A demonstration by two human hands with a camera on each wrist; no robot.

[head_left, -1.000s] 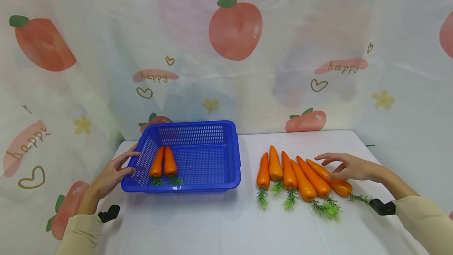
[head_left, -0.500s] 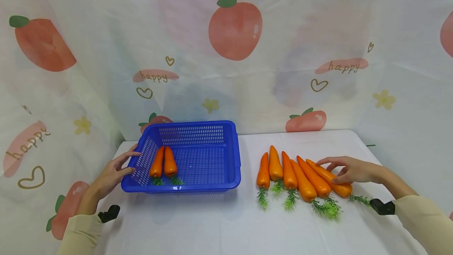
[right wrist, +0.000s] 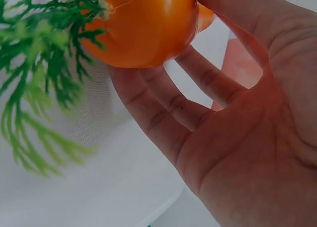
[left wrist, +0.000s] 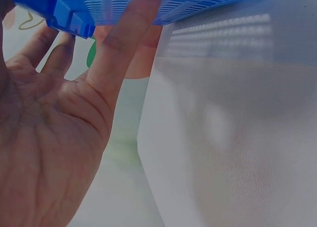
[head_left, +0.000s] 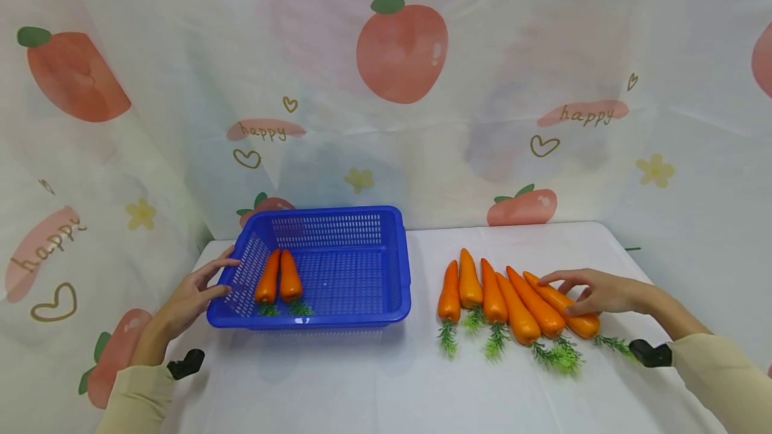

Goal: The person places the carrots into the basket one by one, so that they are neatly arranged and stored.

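At the left end of a blue plastic basket (head_left: 309, 320), my left hand (head_left: 196, 290) holds the rim, fingers at the far part and thumb nearer me. The left wrist view shows the thumb (left wrist: 121, 36) against the slotted basket wall. Two orange carrots (head_left: 291, 276) with green tops lie side by side inside, at the left. My right hand (head_left: 594, 290) grips the rightmost carrot (head_left: 551, 295) of a row on the table. From the right wrist, its thick end (right wrist: 143, 28) shows between thumb and curled fingers, leafy top (right wrist: 49, 63) hanging free.
Several more carrots (head_left: 493, 297) lie close together just left of the gripped one, tips pointing away from me. White cloth covers the table (head_left: 362, 387). A fruit-printed curtain (head_left: 458, 153) stands behind the table and along its sides.
My right hand has lowered onto the rightmost carrot and its fingers have closed around it. The left hand and the basket have stayed in place.
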